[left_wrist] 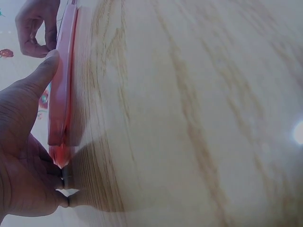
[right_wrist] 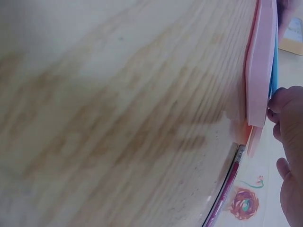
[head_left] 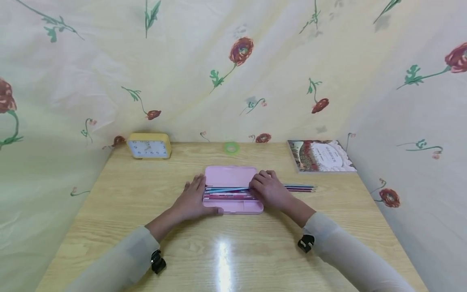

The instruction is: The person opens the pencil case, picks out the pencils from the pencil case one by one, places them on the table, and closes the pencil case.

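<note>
A pink pencil case (head_left: pixel 251 208) lies open on the table, its lid (head_left: pixel 230 175) folded back at the far side. Several pencils (head_left: pixel 228 198) lie lengthwise inside. Against the case's left end rests my left hand (head_left: pixel 192 200), fingers extended and thumb along the front edge; the left wrist view shows that thumb (left_wrist: pixel 45 68) on the case wall. At the right end, the fingertips of my right hand (head_left: pixel 271 190) pinch a light blue pencil (head_left: pixel 228 190), which slants over the others. In the right wrist view the blue pencil (right_wrist: pixel 275 66) runs to the curled fingers.
More pencils (head_left: pixel 300 187) lie on the table right of the case, partly hidden behind my right hand. A yellow clock (head_left: pixel 149 146) stands back left, a green tape ring (head_left: pixel 231 148) back centre, and a book (head_left: pixel 321 156) back right. Flowered cloth (head_left: pixel 189 61) hangs behind.
</note>
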`<state>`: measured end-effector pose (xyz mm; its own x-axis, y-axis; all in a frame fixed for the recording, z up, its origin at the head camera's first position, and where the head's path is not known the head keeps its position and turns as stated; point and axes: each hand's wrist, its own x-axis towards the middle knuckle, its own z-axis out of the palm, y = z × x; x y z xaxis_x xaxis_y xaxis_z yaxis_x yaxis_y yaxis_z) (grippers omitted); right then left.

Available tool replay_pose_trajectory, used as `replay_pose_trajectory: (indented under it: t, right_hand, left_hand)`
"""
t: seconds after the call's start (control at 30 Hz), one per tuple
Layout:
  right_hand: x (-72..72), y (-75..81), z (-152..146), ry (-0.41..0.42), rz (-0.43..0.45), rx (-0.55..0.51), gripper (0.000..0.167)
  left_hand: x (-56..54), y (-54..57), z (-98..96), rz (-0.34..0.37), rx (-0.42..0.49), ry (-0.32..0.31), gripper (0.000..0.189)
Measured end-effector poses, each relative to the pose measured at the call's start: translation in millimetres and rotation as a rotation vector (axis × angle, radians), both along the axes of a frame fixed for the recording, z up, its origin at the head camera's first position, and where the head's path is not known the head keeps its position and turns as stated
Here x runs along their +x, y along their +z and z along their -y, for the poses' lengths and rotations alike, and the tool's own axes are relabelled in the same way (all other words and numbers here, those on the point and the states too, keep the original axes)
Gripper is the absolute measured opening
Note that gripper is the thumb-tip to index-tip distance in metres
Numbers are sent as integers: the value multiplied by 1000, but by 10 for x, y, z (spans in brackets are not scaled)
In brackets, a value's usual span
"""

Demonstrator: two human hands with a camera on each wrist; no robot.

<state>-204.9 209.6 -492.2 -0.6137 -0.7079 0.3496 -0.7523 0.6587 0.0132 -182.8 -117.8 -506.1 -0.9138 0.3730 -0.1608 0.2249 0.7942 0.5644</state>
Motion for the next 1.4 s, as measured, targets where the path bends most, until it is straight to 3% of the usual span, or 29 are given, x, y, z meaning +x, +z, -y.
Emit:
replay_pose_trajectory:
  t: [0.3, 0.87, 1.4]
  right_hand:
    - [-40, 9, 79, -28, 55, 43, 14]
    - [-71, 44, 499, -21, 118, 109, 20]
    - [-104, 47, 634, -33, 70, 124, 14]
  left_hand:
    - [15, 24, -11, 9, 14, 3, 148]
    - [-8, -6, -2, 2, -10, -8, 146]
    - [-3, 9, 15, 13, -23, -5, 148]
